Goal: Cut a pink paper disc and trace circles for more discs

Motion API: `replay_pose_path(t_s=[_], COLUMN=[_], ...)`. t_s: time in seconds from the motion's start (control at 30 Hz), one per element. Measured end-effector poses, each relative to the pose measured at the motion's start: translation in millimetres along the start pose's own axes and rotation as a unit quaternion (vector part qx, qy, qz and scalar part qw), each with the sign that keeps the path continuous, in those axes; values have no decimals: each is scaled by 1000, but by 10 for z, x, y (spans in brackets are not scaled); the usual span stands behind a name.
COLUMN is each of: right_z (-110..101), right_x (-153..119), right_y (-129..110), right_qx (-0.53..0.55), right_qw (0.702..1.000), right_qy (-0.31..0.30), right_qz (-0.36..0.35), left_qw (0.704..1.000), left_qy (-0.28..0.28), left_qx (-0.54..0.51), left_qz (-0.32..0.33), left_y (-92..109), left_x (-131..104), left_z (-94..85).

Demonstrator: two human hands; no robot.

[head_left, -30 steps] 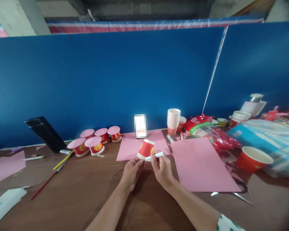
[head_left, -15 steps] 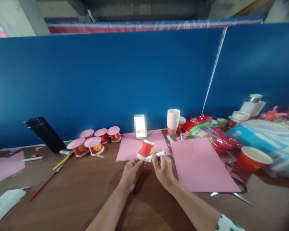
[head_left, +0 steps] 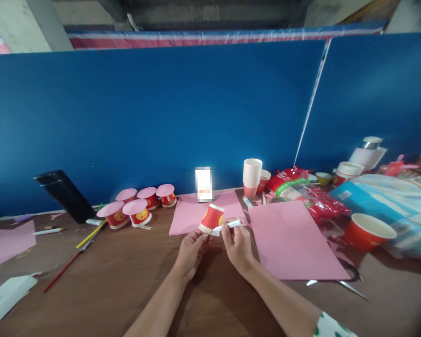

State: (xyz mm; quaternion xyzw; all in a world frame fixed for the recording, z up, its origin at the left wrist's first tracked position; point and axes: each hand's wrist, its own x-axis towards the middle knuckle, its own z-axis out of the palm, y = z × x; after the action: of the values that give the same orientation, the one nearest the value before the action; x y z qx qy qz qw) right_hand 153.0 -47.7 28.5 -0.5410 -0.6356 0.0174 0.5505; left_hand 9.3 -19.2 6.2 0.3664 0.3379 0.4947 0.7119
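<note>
My left hand is closed on the rim of a red paper cup, which is tilted with its white base upward and its wide rim toward me. Between the fingers of my right hand is a white marker, its tip at or close to the cup's rim; contact is hard to make out. Behind the cup lies a stack of pink paper. A pink sheet with faint circle outlines is to the right of my right hand.
Several red cups topped with pink discs stand at the left, near a black bottle and paintbrushes. On the right are stacked white cups, a red bag, a red cup and scissors.
Almost nothing differs. Both hands keep their grip on the cup and the marker in the same place, and the view has barely shifted.
</note>
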Motion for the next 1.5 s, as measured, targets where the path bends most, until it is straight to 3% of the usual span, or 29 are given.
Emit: replay_pose_path(t_s=[1.5], right_z=[20], right_x=[6], right_y=[50], right_qx=[-6], right_qw=[1000], right_qy=[20], right_qz=[1], left_qw=[1000], left_qy=[6], left_qx=[-12], left_qz=[-2], left_y=[44], left_x=[-32], left_z=[21])
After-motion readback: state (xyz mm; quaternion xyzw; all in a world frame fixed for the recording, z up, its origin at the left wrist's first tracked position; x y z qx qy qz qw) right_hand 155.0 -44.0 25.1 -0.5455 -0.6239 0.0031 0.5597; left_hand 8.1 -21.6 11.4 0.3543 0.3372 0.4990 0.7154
